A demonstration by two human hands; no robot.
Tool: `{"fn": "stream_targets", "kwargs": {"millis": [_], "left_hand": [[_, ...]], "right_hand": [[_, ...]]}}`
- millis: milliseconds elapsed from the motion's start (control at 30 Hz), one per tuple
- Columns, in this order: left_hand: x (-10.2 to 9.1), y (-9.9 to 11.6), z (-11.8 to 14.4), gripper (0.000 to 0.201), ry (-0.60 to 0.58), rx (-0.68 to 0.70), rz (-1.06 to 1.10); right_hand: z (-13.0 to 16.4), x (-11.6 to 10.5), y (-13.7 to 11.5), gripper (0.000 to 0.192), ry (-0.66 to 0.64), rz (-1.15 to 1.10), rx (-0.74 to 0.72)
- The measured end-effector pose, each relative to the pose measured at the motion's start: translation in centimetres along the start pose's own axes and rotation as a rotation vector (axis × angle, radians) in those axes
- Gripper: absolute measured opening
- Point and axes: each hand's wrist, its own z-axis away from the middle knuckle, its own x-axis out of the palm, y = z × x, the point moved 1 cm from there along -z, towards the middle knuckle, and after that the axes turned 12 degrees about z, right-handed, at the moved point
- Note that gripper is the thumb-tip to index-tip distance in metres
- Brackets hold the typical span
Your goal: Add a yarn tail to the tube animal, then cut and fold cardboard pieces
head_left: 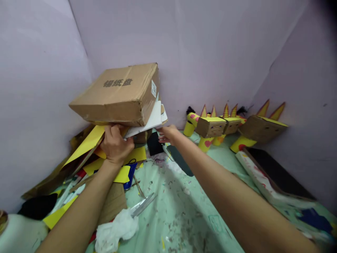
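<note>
Lying nearest on the pale green, scrap-strewn table cover [184, 211] are a crumpled white tissue [116, 230] and a pair of metal scissors [143, 205], both untouched. Beyond them the person's left hand [114, 144] is pressing up against the underside of the brown corrugated cardboard box [118, 93], its fingers curled at the box's lower edge above the loose yellow paper sheets [89, 140]; whether it is truly clamping the box or only propping it cannot be told. The right hand [167, 134] is reaching, fingers half open, to the white card sheets [150, 121] sticking out beneath the box, touching their edge without closing on them. The box is sitting tilted, raised at the front and leaning near the lilac wall [210, 52], so the lifting looks only partly done and nothing is pulled clear yet. Farther right, yellow and brown cardboard animal figures [213, 126] are standing along the wall
</note>
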Motion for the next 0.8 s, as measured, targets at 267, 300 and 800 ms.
{"fn": "stream_targets", "kwargs": {"millis": [267, 300, 800], "left_hand": [[-0.5, -0.2, -0.4, 0.038, -0.057, -0.006, -0.037], [-0.6, -0.2, -0.5, 0.038, -0.061, -0.011, -0.047], [-0.1, -1.3, -0.9, 0.029, -0.142, 0.073, -0.047]], "right_hand": [[-2.0, 6.6, -0.2, 0.028, -0.192, 0.028, 0.099], [-2.1, 6.5, -0.3, 0.028, -0.179, 0.010, 0.095], [-0.3, -0.8, -1.1, 0.026, 0.345, -0.278, -0.030]]}}
